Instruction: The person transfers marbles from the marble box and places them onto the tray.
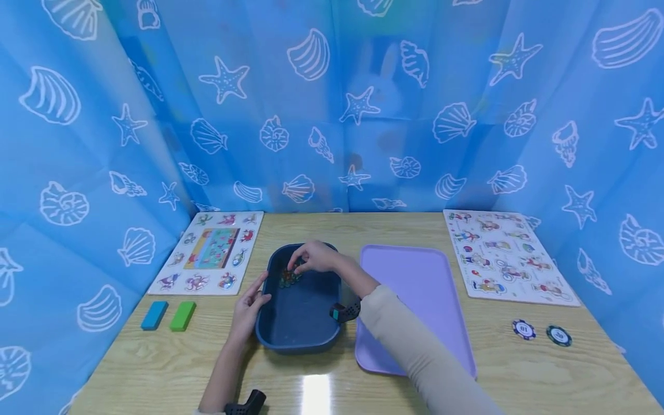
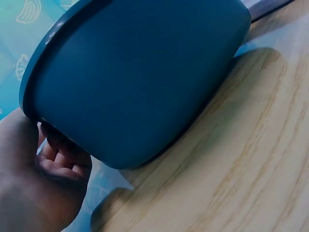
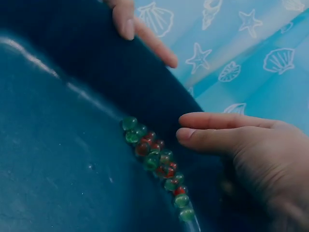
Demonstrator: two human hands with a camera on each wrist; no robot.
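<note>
A dark blue basin stands on the wooden table in front of me. My left hand grips its left rim; in the left wrist view, curled fingers show under the rim, beside the outer wall. Green and red glass marbles lie gathered along the floor's edge at the basin's far left. Over them, inside the basin, is my right hand. Its thumb and forefinger extend close together beside the marbles, and I see nothing between them. The other fingers are partly hidden.
Right of the basin lies a purple tray, partly under my right sleeve. Picture puzzle boards flank the back of the table. Blue and green blocks sit left, two poker chips right. A shell-patterned curtain hangs behind.
</note>
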